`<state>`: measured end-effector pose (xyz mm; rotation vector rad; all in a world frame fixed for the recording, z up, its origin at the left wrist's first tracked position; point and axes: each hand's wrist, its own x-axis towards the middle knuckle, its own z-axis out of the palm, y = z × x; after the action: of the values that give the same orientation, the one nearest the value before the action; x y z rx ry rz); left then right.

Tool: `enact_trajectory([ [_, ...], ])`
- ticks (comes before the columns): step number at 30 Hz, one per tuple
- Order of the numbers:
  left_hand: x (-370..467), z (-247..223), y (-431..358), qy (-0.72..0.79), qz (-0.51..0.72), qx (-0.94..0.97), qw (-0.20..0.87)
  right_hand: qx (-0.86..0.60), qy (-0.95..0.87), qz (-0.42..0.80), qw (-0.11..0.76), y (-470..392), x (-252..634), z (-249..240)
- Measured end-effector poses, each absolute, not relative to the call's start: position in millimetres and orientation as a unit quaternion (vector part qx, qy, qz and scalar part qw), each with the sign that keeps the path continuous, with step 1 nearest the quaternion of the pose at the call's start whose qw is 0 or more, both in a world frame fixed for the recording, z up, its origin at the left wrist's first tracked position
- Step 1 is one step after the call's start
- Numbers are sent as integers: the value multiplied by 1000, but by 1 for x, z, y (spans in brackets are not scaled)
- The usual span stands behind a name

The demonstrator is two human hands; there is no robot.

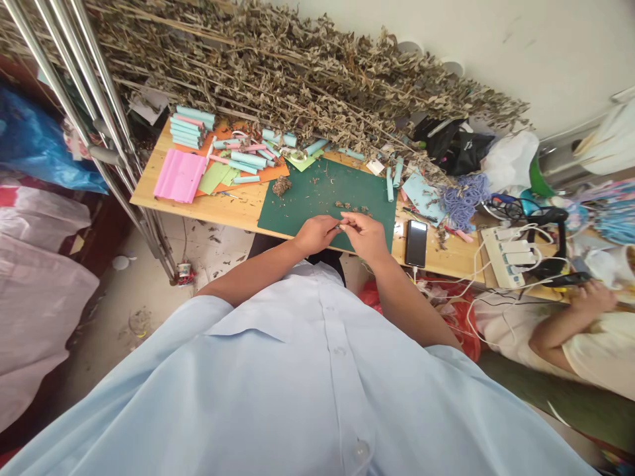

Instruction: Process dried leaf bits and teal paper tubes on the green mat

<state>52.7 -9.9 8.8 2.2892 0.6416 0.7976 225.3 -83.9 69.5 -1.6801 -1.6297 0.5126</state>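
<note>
My left hand point(317, 234) and my right hand point(365, 234) meet over the near edge of a green cutting mat point(327, 188). The fingertips of both are pinched together around something small that I cannot make out. Just beyond my right fingers lies a short row of crumbled dried plant bits point(352, 207). A brown clump of dried leaf point(282, 186) rests at the mat's left side. Two pale blue paper rolls point(397, 173) stand near its right edge.
Dried leafy stalks point(297, 66) pile along the back. Left are rolled papers point(186, 132) and pink sheets point(179, 175). On the right are a phone point(415, 243), purple cords point(464, 198) and a power strip point(502, 258) with cables. Another person's arm point(560, 330) is at far right; metal crutches point(112, 125) lean left.
</note>
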Motion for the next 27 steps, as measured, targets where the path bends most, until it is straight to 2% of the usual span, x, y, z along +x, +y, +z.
enact_trajectory([
  [3, 53, 9, -10, 243, 309, 863, 317, -631, -681, 159, 336, -83, 224, 75],
  [8, 53, 7, -9, 250, 307, 860, 322, -616, -751, 94, 218, -83, 222, 88],
  [11, 54, 6, -9, 253, 309, 859, 321, -619, -763, 64, 176, -85, 220, 91],
  [21, 52, 12, -11, 243, 309, 859, 328, -641, -720, 72, 256, -91, 213, 84],
  [27, 53, 11, -10, 252, 297, 862, 323, -632, -740, 61, 221, -89, 214, 84],
])
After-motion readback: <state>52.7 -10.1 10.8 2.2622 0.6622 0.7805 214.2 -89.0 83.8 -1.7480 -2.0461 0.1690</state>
